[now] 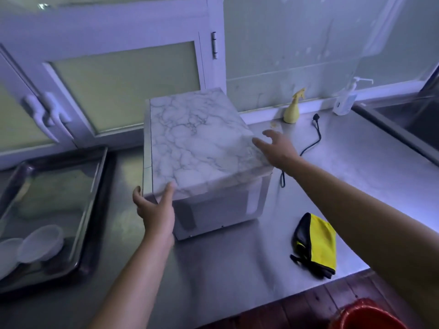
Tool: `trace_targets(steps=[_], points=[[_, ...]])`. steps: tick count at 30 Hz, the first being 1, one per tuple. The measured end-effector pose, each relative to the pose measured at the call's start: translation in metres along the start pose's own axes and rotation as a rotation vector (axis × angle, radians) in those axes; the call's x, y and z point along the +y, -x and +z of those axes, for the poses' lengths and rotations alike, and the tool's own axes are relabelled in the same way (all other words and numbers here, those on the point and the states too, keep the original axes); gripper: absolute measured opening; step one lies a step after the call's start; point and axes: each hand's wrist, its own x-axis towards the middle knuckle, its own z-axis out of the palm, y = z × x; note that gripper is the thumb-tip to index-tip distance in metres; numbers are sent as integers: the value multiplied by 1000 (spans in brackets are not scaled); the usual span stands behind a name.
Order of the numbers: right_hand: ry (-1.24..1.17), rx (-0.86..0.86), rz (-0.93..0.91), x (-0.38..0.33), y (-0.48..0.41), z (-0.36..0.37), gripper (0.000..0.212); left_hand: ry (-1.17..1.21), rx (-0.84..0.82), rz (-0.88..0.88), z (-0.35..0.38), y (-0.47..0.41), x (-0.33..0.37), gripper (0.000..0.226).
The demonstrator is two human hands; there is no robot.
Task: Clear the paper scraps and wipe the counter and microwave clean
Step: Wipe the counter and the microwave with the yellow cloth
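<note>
A microwave (202, 148) with a marble-patterned top stands turned at an angle in the middle of the steel counter (237, 269). My left hand (155, 210) grips its near left top corner, thumb on one side and fingers on the other. My right hand (276, 148) is at the microwave's right top edge, fingers spread; whether it touches is unclear. A yellow and black cloth (314, 245) lies crumpled on the counter to the right of the microwave. A small pale scrap (275, 125) lies near the back wall.
A yellow spray bottle (293, 108) and a clear pump bottle (345, 98) stand at the back. The black power cord (311, 143) trails across the counter. A metal tray (47, 210) with plastic bowls (40, 245) sits left. A sink (408, 124) is right, a red bucket (368, 317) below.
</note>
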Motion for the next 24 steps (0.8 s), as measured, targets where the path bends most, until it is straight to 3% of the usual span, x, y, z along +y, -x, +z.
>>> trace_targets(steps=[3,8,16,24], points=[[234,-122,51,-16,-19,18,55,114,29,-81,7,-4,-1,82],[344,-42,72,-13,-24,38,68,142,56,-96,14,-11,-3,88],[390,38,150,-14,-6,40,64,93,15,-80,8,-27,-7,86],[324,117,264,-26,50,49,60,101,-159,-111,-25,-65,-3,85]])
